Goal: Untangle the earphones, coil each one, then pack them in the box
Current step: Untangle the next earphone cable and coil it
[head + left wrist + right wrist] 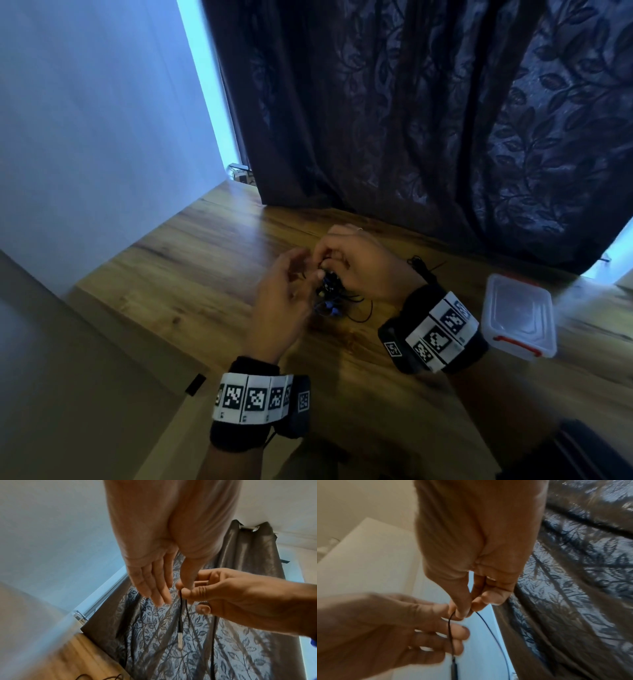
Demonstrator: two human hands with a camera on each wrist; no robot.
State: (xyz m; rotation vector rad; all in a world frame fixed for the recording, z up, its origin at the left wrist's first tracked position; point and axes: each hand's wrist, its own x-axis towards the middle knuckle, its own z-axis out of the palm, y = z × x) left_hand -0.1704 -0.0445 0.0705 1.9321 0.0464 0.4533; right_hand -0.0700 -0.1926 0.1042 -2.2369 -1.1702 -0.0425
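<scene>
the left hand (pixel 284 298) is raised over the wooden desk (pixel 191 274) near the centre of the head view, its fingers (pixel 154 588) nearly straight and spread, gripping nothing; only its thumb tip meets the right hand's pinch. at about 3 o'clock from it, touching, the right hand (pixel 359 263) has thumb and forefinger closed on a thin black cable (pixel 181 609) of the earphones (pixel 330 291), the other fingers (pixel 491 596) curled in. in the left wrist view the cable hangs down from that pinch to a small pale plug (pixel 180 641). the rest of the earphones is a dark tangle with bluish bits, lying on the desk under and between the two hands, loose loops trailing toward 4 o'clock. farther right, near the desk's 3 o'clock edge and well apart from the hands, a clear plastic box (pixel 519 320) with red clips sits with its lid on. a dark leaf-patterned curtain (pixel 445 120) hangs at 12 o'clock behind the desk.
</scene>
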